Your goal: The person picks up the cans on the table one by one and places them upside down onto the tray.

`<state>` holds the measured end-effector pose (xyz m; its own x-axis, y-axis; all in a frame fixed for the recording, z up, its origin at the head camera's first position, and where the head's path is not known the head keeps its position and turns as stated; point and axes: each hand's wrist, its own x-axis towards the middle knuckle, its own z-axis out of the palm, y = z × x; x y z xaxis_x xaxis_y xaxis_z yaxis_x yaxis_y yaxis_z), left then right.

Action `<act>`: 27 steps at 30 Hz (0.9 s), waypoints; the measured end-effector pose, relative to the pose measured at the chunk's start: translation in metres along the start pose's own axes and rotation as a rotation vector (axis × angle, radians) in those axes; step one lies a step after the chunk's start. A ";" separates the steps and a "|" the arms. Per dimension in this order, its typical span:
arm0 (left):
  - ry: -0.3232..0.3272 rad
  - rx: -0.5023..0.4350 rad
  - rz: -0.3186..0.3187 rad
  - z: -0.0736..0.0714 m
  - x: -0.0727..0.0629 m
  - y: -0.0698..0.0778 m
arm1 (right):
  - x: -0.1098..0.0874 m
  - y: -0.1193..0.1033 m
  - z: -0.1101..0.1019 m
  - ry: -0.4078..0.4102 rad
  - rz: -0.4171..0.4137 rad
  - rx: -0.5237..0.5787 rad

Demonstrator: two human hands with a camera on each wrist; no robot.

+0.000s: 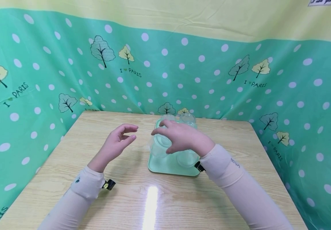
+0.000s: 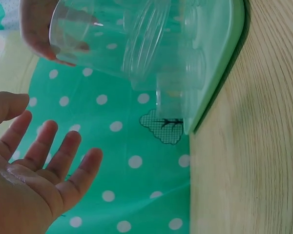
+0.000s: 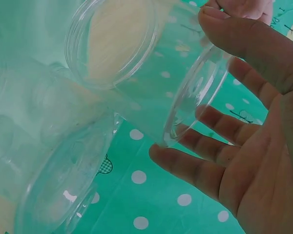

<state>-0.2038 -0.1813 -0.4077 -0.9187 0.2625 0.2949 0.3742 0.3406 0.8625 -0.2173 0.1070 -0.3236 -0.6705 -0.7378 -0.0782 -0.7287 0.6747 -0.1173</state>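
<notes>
My right hand (image 1: 184, 135) holds a clear plastic jar (image 3: 151, 105) from above, its fingertips and thumb around the flat end. Tilted, with its ringed neck facing down, the jar hangs over the front left of a pale green tray (image 1: 165, 168). Another clear jar (image 1: 187, 158) stands at the tray's front right, partly behind the right wrist. Two more jars, one at the back left (image 1: 168, 117) and one at the back right (image 1: 187, 118), show beyond the hand. To the left of the tray, my left hand (image 1: 116, 142) hovers with relaxed fingers, holding nothing.
The tray lies on a light wooden table (image 1: 119, 204) toward its back edge. A green dotted cloth (image 1: 165, 64) hangs behind the table and along both sides. Small black wrist cameras sit under both sleeves.
</notes>
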 end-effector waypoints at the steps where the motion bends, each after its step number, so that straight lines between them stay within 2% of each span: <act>1: -0.001 0.007 -0.002 0.000 0.000 0.000 | 0.000 0.000 0.000 -0.006 0.003 0.002; 8: -0.023 0.044 -0.011 -0.002 0.000 -0.004 | 0.003 0.002 0.003 -0.054 0.027 0.015; 27: -0.040 0.061 0.007 -0.003 0.000 -0.006 | 0.014 0.006 0.013 -0.147 0.048 0.008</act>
<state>-0.2063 -0.1860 -0.4114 -0.9109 0.3001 0.2832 0.3885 0.3930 0.8334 -0.2294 0.1001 -0.3384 -0.6765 -0.7002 -0.2283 -0.6948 0.7095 -0.1173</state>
